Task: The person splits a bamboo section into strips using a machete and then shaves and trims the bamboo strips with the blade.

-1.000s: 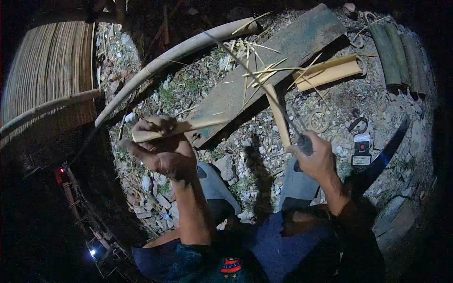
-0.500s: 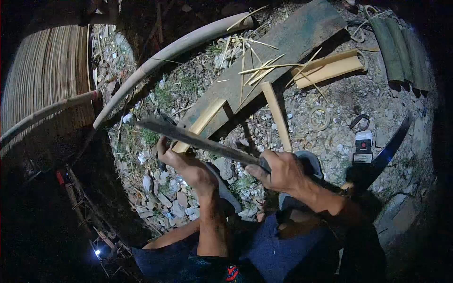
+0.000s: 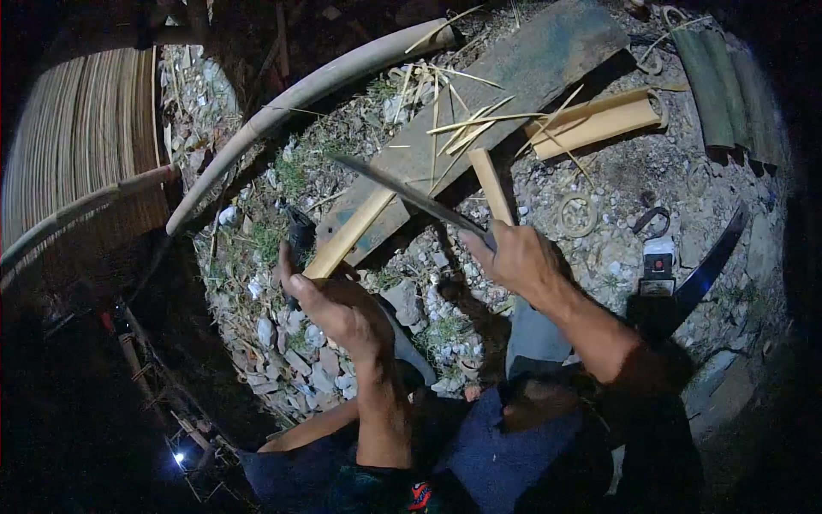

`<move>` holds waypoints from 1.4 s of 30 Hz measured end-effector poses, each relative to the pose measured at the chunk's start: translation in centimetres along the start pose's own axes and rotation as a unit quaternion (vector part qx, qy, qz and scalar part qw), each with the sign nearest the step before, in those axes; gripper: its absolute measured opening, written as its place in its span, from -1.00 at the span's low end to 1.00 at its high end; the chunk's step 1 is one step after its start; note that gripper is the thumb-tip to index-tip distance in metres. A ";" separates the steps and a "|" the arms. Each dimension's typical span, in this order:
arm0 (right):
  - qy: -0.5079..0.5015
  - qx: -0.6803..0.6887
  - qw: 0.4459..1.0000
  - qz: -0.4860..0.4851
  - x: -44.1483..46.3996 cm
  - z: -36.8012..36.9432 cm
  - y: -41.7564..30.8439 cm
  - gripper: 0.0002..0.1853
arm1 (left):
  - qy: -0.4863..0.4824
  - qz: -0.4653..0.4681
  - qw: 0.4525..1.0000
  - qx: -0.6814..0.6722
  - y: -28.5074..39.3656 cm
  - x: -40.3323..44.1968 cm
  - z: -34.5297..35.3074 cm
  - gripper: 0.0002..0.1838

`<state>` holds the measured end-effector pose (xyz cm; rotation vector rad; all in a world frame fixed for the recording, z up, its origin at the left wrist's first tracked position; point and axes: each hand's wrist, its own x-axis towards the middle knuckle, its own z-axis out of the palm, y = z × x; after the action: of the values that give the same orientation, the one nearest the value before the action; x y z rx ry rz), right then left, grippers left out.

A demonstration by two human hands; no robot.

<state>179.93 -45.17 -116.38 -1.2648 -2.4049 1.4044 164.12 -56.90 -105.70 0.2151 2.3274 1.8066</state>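
Observation:
My left hand (image 3: pixel 334 308) is closed round the lower end of a pale bamboo strip (image 3: pixel 353 233), whose upper end rests on a worn wooden board (image 3: pixel 514 77). My right hand (image 3: pixel 514 257) grips the handle of a long knife (image 3: pixel 402 190). The blade points up and left, over the strip's upper end. A second bamboo piece (image 3: pixel 491 184) leans against the board's lower edge beside the knife. Thin split slivers (image 3: pixel 479 124) lie scattered across the board.
Right of the board lie a split bamboo half (image 3: pixel 599 126), a bamboo ring (image 3: pixel 578 214), a black strap (image 3: pixel 652 220), a small device (image 3: pixel 658 267) and a curved dark blade (image 3: pixel 711 261). Green bamboo pieces (image 3: pixel 706 90) lie upper right. A long curved pole (image 3: pixel 300 94) crosses the left.
The knife has swung from upright to slanting left over the bamboo strip. My right hand moved left, and my left hand moved right and down, turning the strip to a steeper slant.

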 end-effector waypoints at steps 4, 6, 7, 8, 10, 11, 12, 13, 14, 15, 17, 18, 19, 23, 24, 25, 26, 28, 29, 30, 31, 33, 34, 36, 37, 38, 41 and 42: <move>-0.006 0.049 0.995 -0.083 -1.6 -1.3 -0.2 -0.41 | 0.079 -0.032 0.988 -0.126 -0.9 0.3 -0.2 -0.64; -0.064 0.011 0.998 -0.006 -1.3 -1.7 1.2 -0.40 | 0.095 -0.016 0.991 -0.095 -0.3 0.1 0.3 -0.67; -0.062 -0.029 0.997 0.028 -0.7 -2.3 1.3 -0.41 | 0.113 0.003 0.992 -0.062 0.1 0.2 0.5 -0.69; -0.061 -0.029 0.997 0.024 -0.5 -2.5 1.0 -0.41 | 0.115 0.007 0.991 -0.063 0.0 0.3 0.1 -0.69; -0.042 -0.006 0.999 -0.013 -1.1 -2.4 0.0 -0.41 | 0.078 0.036 0.995 0.058 -0.5 -0.3 -1.5 -0.69; -0.044 -0.017 0.997 -0.055 -1.5 -2.5 -0.8 -0.40 | 0.091 0.054 0.989 0.098 -0.4 -0.6 -1.7 -0.72; -0.045 -0.017 0.997 -0.054 -2.1 -2.9 -2.0 -0.40 | 0.091 0.053 0.990 0.098 -0.4 -0.7 -1.5 -0.72; -0.065 0.018 0.993 -0.095 -3.0 -3.3 -3.5 -0.40 | 0.096 0.059 0.989 0.094 -0.3 -1.0 -1.3 -0.73; -0.085 0.054 0.985 -0.137 -3.6 -3.4 -4.5 -0.40 | 0.102 0.067 0.988 0.091 -0.2 -1.2 -1.2 -0.74; -0.087 0.056 0.985 -0.139 -3.7 -3.1 -5.0 -0.40 | 0.100 0.079 0.991 0.042 -0.5 -1.4 -0.8 -0.75; -0.056 0.056 0.982 -0.169 -3.6 -2.9 -5.5 -0.40 | 0.125 0.065 0.988 0.055 0.0 -1.8 -0.3 -0.75; -0.058 0.056 0.982 -0.172 -3.1 -2.8 -5.2 -0.40 | 0.148 0.049 0.985 0.067 0.2 -1.9 -0.3 -0.76; -0.053 0.042 0.987 -0.147 -2.2 -2.6 -4.5 -0.40 | 0.133 0.063 0.987 0.058 -0.7 -1.9 -1.3 -0.76; -0.035 0.022 0.986 -0.163 -3.1 -3.2 -4.6 -0.42 | 0.148 0.049 0.987 0.042 -0.1 -1.7 -0.4 -0.76; -0.031 0.028 0.979 -0.198 -3.5 -3.7 -4.7 -0.42 | 0.141 0.057 0.987 0.046 -0.1 -2.1 -0.1 -0.75; -0.042 0.012 0.981 -0.187 -3.4 -2.7 -3.4 -0.42 | 0.133 0.067 0.987 0.053 -0.1 -2.5 -0.1 -0.74; -0.040 0.011 0.981 -0.189 -2.4 -2.1 -2.6 -0.42 | 0.133 0.069 0.987 0.050 -0.1 -2.5 -0.1 -0.74; -0.020 -0.045 0.999 -0.021 -0.1 -1.6 -1.7 -0.41 | 0.116 0.089 0.986 0.075 -0.2 -2.7 -0.3 -0.74; -0.046 -0.067 0.997 -0.005 0.1 -2.2 -2.0 -0.40 | 0.118 0.090 0.986 0.081 -0.1 -2.6 -0.2 -0.73; -0.048 -0.064 0.997 -0.004 -0.3 -2.0 -1.8 -0.40 | 0.117 0.091 0.985 0.085 0.0 -2.7 -0.3 -0.73; -0.055 -0.026 0.997 -0.037 -1.0 -2.1 -1.3 -0.40 | 0.113 0.087 0.986 0.085 0.2 -2.7 -0.3 -0.73; -0.026 0.015 0.992 -0.125 -1.9 -2.4 -0.3 -0.39 | 0.109 0.082 0.988 0.079 0.0 -2.6 0.3 -0.73; -0.028 0.014 0.992 -0.122 -1.8 -2.2 0.6 -0.39 | 0.123 0.071 0.987 0.074 -0.1 -2.5 0.0 -0.72; -0.065 -0.033 0.997 0.019 -0.4 -2.1 1.6 -0.40 | 0.136 0.064 0.987 0.063 -0.2 -2.2 -0.2 -0.72; -0.058 -0.056 0.997 0.001 -0.4 -2.9 1.2 -0.41 | 0.120 0.074 0.988 0.063 -0.1 -2.1 -0.4 -0.72; -0.056 -0.056 0.997 -0.005 -0.2 -3.4 0.9 -0.41 | 0.109 0.083 0.988 0.064 -0.1 -2.0 -0.5 -0.72; -0.053 -0.018 0.996 -0.074 -2.1 -4.0 0.2 -0.42 | 0.096 0.059 0.986 0.120 0.6 -2.0 -1.3 -0.72; -0.053 -0.020 0.996 -0.075 -2.0 -3.9 0.4 -0.42 | 0.097 0.059 0.987 0.118 0.7 -1.8 -1.5 -0.72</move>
<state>183.26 -43.78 -113.76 -1.0175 -2.5488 1.4196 165.56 -58.52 -104.55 0.2229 2.7207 1.6653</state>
